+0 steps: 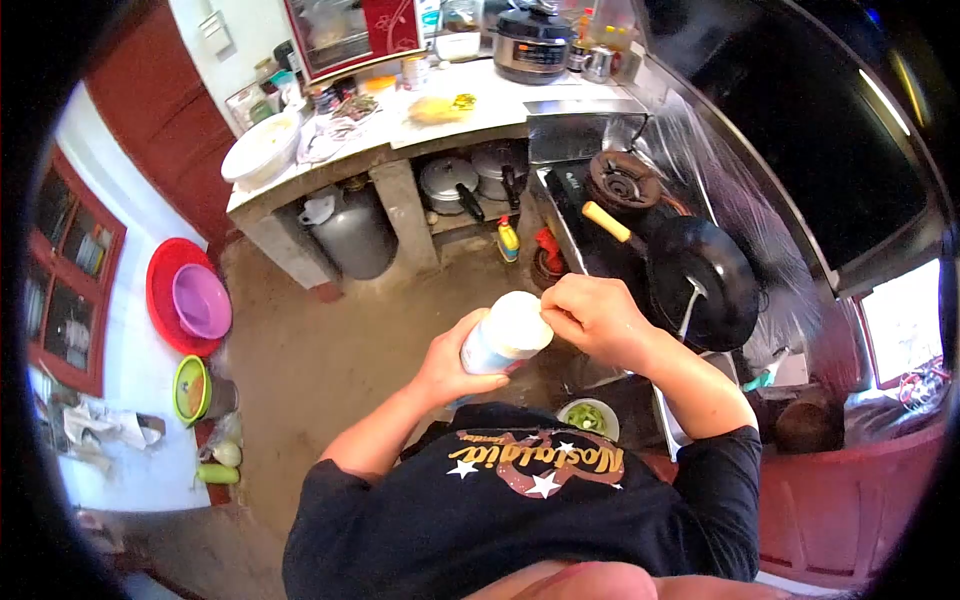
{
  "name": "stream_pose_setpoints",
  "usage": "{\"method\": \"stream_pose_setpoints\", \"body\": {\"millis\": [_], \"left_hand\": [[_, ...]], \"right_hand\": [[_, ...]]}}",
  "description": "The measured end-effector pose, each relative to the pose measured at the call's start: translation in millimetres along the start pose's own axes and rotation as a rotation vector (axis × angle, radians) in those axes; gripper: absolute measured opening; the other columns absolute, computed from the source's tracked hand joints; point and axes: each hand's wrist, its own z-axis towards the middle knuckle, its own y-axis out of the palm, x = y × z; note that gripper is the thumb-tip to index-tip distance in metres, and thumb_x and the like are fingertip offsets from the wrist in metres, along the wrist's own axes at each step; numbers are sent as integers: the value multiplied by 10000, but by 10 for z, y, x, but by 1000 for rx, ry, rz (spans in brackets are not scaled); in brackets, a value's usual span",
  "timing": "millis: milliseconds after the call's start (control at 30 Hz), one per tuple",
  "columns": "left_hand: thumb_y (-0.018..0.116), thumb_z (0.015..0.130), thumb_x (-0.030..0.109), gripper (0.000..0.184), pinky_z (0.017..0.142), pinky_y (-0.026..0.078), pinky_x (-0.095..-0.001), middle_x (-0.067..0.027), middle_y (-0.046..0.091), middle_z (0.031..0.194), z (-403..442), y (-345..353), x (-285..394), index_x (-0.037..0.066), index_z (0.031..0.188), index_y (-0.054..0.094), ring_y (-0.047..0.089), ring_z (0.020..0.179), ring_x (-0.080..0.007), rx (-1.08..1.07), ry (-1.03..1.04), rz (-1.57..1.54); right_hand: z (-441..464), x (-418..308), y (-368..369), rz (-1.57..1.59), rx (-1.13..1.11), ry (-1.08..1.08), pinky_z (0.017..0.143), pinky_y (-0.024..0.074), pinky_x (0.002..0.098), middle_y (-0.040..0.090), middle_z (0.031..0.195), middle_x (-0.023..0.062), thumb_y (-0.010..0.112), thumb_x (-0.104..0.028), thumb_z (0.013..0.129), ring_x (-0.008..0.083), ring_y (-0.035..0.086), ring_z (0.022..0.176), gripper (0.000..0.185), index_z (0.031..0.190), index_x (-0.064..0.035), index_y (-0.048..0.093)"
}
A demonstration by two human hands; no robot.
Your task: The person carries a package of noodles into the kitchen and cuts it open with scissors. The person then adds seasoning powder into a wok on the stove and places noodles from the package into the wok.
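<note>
My left hand [448,362] is wrapped around a white plastic jar [487,350] with a pale blue label, held in front of my chest. The jar leans, its round white lid [522,320] facing up and to the right. At the lid's right edge, the fingers of my right hand [598,318] are curled closed in a pinch on the rim. Right of that hand, a black wok [715,270] with a wooden handle sits on the stove, a metal utensil [693,300] resting in it. Below the right forearm stands a white bowl [605,410] of cut green vegetables.
A counter [480,88] ahead carries a pressure cooker [532,45], a white basin [262,148] and small containers. Beneath it are pots [450,183] and a grey gas cylinder [355,235]. Red and purple basins [200,300] lie by the left wall. A burner [625,180] lies beyond the wok.
</note>
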Motion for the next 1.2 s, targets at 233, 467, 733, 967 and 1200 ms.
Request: {"method": "stream_pose_setpoints", "body": {"millis": [233,467,733,967,1200], "left_hand": [[792,550,285,812,914,404,-334,-128,558,1128,-358,-427,-99,29,1233,436,539,1057,-219,-77,-6,30],[806,529,259,858,934,387,-342,-136,551,1151,-570,-696,-52,10,1255,422,530,1069,-225,-381,-9,-158],[795,527,275,861,931,392,-343,-131,566,1134,-608,-732,66,14,1258,423,538,1064,-228,-646,-25,-298],[710,570,411,653,802,457,-424,-158,612,1006,-480,-601,180,108,1116,518,582,932,-333,-420,-95,521],[649,651,462,613,768,463,-420,-176,622,977,-424,-456,-226,120,1138,503,586,910,-352,-61,-244,440]], "right_hand": [[294,-175,361,-67,-39,2,594,459,364,554,719,128,591,-101,756,299,578,688,94,754,-35,524],[452,-408,505,163,-74,31,584,451,344,549,701,138,590,-79,764,285,564,647,110,774,-13,503],[576,-679,540,647,-350,233,529,436,237,586,679,56,570,-67,781,85,537,570,92,762,-1,508],[542,-908,730,6,-374,-17,581,458,423,558,692,175,552,-143,790,374,572,657,133,770,-24,496],[121,-1081,1336,-3,-186,-86,549,467,425,519,697,160,540,-91,761,365,567,659,123,746,-26,437]]}}
